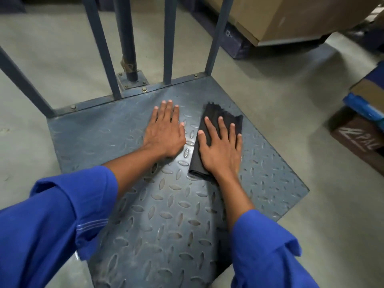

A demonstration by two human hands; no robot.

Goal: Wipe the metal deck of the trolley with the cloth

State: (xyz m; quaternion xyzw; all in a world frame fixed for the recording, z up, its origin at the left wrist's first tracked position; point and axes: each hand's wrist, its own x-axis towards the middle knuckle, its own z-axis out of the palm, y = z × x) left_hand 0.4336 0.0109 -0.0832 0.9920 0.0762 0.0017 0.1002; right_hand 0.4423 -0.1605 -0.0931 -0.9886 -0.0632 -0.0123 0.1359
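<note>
The trolley's metal deck [99,138] is blue-grey tread plate and fills the middle of the view. A dark folded cloth [216,115] lies on it right of centre. My right hand [220,146] lies flat on the cloth with straight, spread fingers, pressing it onto the deck. Just left of the cloth, my left hand [165,129] rests flat on the bare plate, fingers straight and pointing toward the rail. Both forearms come from blue sleeves at the bottom.
An upright blue rail of bars [169,38] is bolted along the deck's far edge. Grey concrete floor [291,125] surrounds the trolley. Cardboard boxes [291,15] stand at the top right, and a brown box with blue wrapping [361,129] at the right edge.
</note>
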